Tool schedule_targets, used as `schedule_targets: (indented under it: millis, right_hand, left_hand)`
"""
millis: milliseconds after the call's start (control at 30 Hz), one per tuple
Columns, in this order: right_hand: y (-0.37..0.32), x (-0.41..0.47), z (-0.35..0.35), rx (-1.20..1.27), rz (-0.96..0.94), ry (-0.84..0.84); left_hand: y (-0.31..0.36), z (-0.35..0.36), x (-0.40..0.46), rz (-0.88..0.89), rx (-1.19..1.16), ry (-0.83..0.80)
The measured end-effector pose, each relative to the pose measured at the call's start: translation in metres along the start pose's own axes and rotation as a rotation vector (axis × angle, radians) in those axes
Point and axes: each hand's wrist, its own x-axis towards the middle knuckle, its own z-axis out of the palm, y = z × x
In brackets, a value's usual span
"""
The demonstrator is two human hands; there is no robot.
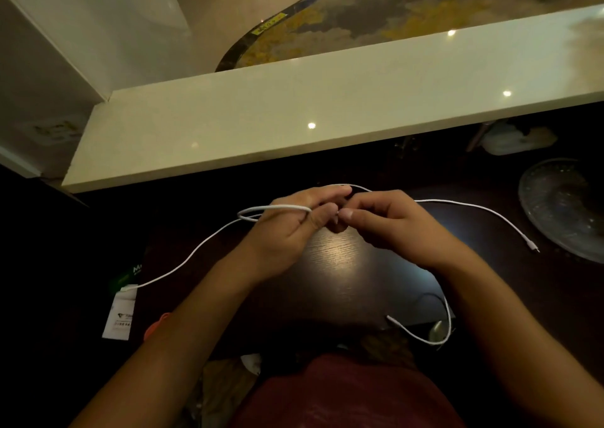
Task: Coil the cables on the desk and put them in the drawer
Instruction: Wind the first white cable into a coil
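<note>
A long white cable point(474, 206) is stretched above the dark wooden desk point(340, 264). My left hand point(291, 228) holds a small loop of it wound over the fingers. My right hand point(385, 221) pinches the cable just beside the left fingertips. One end trails left to a plug near a white tag point(120, 313). The other end lies at the right with its connector beside a glass dish point(565, 205). A second, shorter white cable point(434, 326) lies curved at the desk's near edge. No drawer is visible.
A pale raised counter point(327, 110) runs across behind the desk. Plastic bags point(516, 138) sit in the shadow at the back right. A green packet point(130, 274) and an orange object point(157, 326) lie at the left near the tag.
</note>
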Motion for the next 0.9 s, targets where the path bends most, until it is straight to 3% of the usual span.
schedule_targets:
  millis: [133, 400, 533, 600, 700, 900]
  right_hand:
    - [-0.005, -0.007, -0.004, -0.009, 0.004, -0.009]
    - [-0.004, -0.015, -0.02, -0.197, 0.127, -0.062]
    - [-0.014, -0.023, -0.024, -0.136, 0.0, -0.109]
    - [-0.022, -0.024, -0.022, -0.11, -0.086, -0.098]
    - [-0.029, -0.02, -0.021, -0.045, -0.209, -0.025]
    - [-0.028, -0.019, -0.036, 0.18, -0.316, 0.227]
  left_hand:
    - [-0.008, 0.003, 0.0, -0.027, 0.242, -0.065]
    - [-0.017, -0.01, -0.001, -0.109, 0.489, 0.146]
    - [-0.024, -0.012, 0.001, -0.225, 0.696, -0.106]
    - [-0.027, -0.006, 0.0, -0.25, 0.609, -0.23]
    - [-0.023, 0.005, -0.002, -0.168, 0.339, -0.274]
    - [-0.005, 0.011, -0.006, -0.139, -0.205, -0.064]
